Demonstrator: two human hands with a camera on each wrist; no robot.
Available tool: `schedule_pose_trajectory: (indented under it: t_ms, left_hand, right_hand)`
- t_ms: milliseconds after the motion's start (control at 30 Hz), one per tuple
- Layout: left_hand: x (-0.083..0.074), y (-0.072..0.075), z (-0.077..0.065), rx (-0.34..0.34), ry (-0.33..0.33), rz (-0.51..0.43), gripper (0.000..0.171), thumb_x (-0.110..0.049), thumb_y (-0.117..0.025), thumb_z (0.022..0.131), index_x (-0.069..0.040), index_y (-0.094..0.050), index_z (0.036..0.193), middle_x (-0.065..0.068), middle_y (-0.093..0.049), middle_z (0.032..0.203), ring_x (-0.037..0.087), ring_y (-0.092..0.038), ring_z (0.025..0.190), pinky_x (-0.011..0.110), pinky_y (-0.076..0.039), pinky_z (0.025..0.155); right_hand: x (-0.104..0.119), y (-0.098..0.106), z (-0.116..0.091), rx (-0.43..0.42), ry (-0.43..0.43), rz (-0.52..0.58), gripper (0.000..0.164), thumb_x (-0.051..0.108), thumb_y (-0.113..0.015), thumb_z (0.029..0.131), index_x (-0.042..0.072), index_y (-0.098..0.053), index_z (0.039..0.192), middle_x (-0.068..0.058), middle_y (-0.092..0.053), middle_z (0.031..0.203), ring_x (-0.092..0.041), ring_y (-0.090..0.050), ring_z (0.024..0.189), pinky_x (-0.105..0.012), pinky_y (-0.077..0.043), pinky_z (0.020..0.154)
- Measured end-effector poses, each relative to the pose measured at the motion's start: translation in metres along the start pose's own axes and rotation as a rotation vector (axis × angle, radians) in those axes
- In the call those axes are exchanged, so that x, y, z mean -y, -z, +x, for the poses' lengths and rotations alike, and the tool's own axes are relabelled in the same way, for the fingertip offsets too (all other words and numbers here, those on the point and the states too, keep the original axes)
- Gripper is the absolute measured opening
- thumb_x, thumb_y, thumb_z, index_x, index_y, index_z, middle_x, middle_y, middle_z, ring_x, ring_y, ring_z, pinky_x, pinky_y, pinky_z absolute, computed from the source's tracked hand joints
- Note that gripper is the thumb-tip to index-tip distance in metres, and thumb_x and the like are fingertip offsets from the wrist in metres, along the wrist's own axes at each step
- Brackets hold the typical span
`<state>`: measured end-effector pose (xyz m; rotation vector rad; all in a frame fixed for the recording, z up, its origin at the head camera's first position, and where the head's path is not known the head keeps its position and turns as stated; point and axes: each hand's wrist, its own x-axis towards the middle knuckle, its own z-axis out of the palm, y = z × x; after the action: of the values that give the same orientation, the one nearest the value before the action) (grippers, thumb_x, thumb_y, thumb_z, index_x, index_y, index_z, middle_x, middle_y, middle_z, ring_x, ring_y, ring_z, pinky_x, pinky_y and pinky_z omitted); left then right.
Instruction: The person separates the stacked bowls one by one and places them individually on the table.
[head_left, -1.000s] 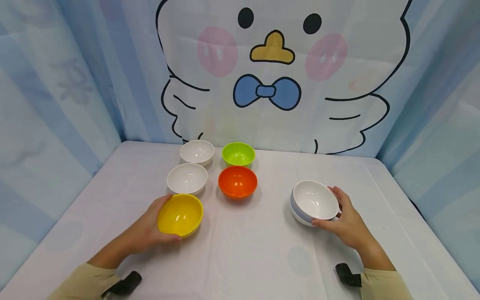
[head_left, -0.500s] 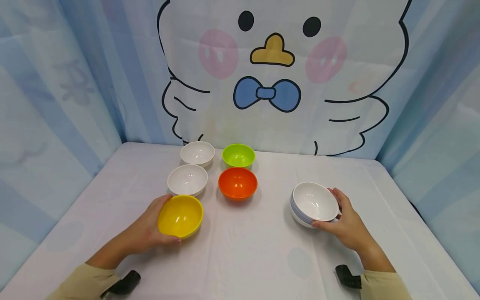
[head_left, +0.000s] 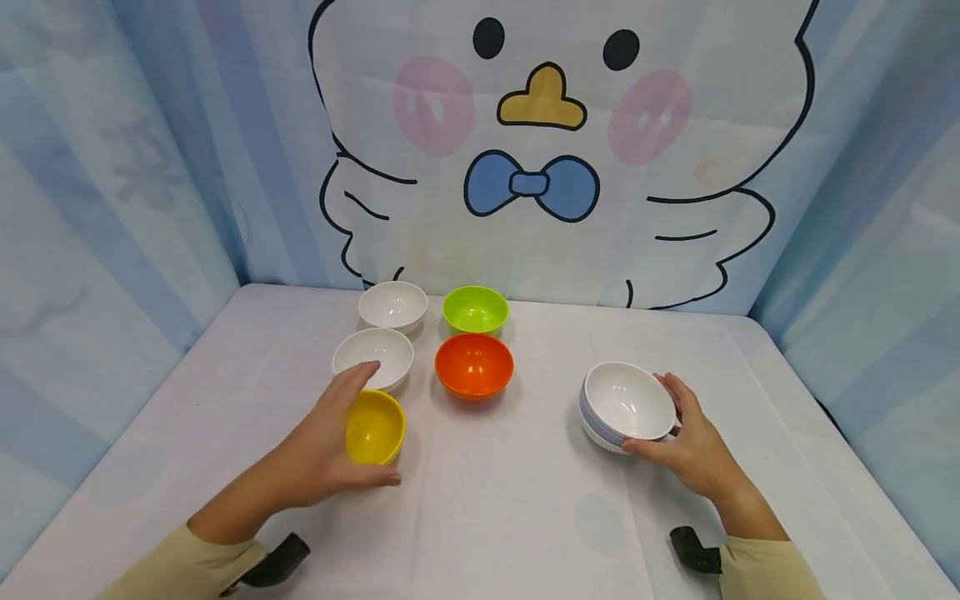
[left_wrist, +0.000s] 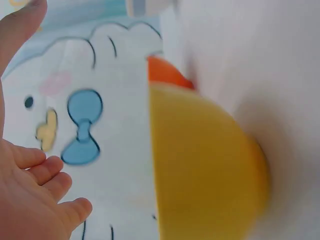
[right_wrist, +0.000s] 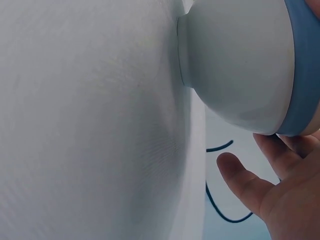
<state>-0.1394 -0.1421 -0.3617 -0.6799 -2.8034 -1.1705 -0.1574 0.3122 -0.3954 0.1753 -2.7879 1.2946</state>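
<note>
My left hand (head_left: 326, 450) hovers over the near left side of a yellow bowl (head_left: 378, 429), thumb and fingers spread and holding nothing. In the left wrist view a gap shows between the fingers (left_wrist: 47, 172) and the rim of the yellow bowl (left_wrist: 200, 165), which stands upright on the table. On the right, my right hand (head_left: 697, 442) grips a small stack of white bowls (head_left: 630, 404) by its right side, thumb at the near rim. The right wrist view shows a blue band on the white bowl (right_wrist: 245, 65) and its foot at the tablecloth.
Beyond the yellow bowl stand two white bowls, a nearer one (head_left: 360, 354) and a farther one (head_left: 392, 306). An orange bowl (head_left: 474, 367) and a green bowl (head_left: 475, 310) form a second row beside them. A printed curtain (head_left: 532, 250) closes the table's back edge.
My left hand has let go of the yellow bowl, its fingers spreading as it rises and shifts right over the bowl. The right hand and its stack stay in place.
</note>
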Motion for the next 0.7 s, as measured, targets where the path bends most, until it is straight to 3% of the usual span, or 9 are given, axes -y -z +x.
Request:
schedule_pose_trajectory:
  t_ms: [133,300,533,700]
  left_hand:
    - [-0.022,-0.009,0.014,0.054,-0.088,-0.024,0.120,-0.051,-0.090,0.069,-0.004,-0.022,0.156,0.016,-0.024,0.159,0.036,-0.034,0.141,0.058,-0.035,0.109]
    - [-0.044,-0.028,0.034,0.151,-0.144,-0.086,0.122,-0.050,-0.090,0.069,-0.007,-0.020,0.158,0.010,-0.022,0.162,0.026,-0.027,0.145,0.049,-0.032,0.113]
    - [-0.073,-0.061,0.072,0.256,-0.186,-0.153,0.112,-0.043,-0.089,0.074,-0.010,-0.022,0.158,0.005,-0.025,0.160,0.021,-0.031,0.143,0.044,-0.034,0.113]
    - [-0.084,-0.086,0.101,0.297,-0.197,-0.143,0.109,-0.043,-0.087,0.076,-0.010,-0.022,0.158,0.005,-0.028,0.160,0.021,-0.033,0.143,0.040,-0.034,0.113]
  right_hand:
    - [-0.001,0.000,0.001,0.009,-0.008,0.000,0.127,0.021,-0.090,0.074,-0.005,0.003,0.157,-0.026,-0.021,0.160,-0.049,-0.026,0.141,-0.067,-0.031,0.106]
    - [-0.004,-0.001,0.000,0.034,-0.032,0.000,0.125,0.021,-0.090,0.074,-0.006,0.000,0.156,-0.032,-0.023,0.156,-0.048,-0.031,0.137,-0.066,-0.032,0.105]
    - [-0.004,0.000,-0.001,0.027,-0.038,-0.024,0.122,0.024,-0.090,0.075,-0.006,-0.005,0.156,-0.034,-0.029,0.151,-0.048,-0.038,0.131,-0.065,-0.036,0.102]
    - [-0.005,-0.003,0.000,0.039,-0.048,-0.009,0.122,0.025,-0.090,0.074,-0.005,-0.006,0.156,-0.032,-0.029,0.152,-0.047,-0.036,0.134,-0.067,-0.033,0.105]
